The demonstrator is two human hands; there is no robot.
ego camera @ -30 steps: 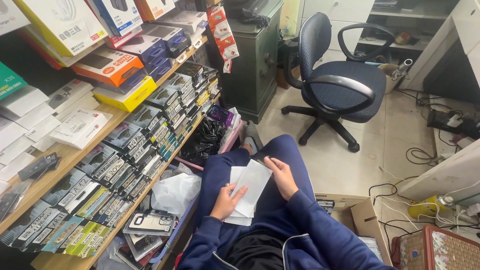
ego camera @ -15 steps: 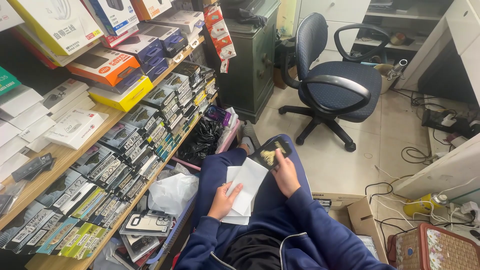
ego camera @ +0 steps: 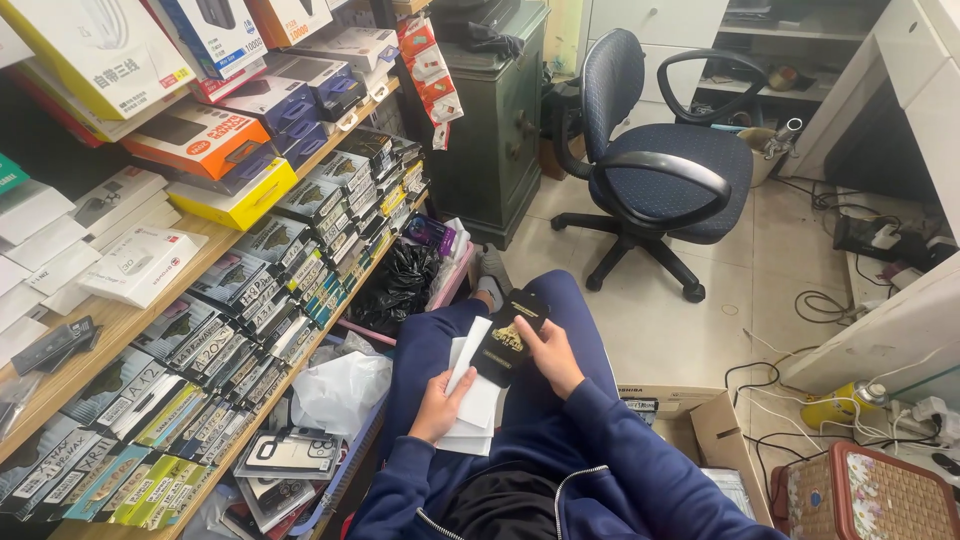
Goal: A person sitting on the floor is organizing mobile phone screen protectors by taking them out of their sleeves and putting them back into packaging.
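I sit with my legs in dark blue trousers stretched out on the floor. My left hand [ego camera: 441, 402] holds a stack of flat white sleeves [ego camera: 473, 401] on my lap. My right hand [ego camera: 549, 352] grips a flat black packet with a gold pattern [ego camera: 510, 336], tilted up just above the white stack. Both forearms are in dark blue sleeves.
Wooden shelves [ego camera: 115, 325] on the left hold rows of small boxed goods. A white plastic bag [ego camera: 340, 390] and a black bag [ego camera: 400, 285] lie beside my legs. A blue office chair [ego camera: 660, 170] stands ahead, an open cardboard box [ego camera: 700, 430] at my right, cables on the floor.
My right hand lay flat on the white sleeves; it has since picked up the black packet and now holds it tilted above the stack. My left hand stayed on the stack.
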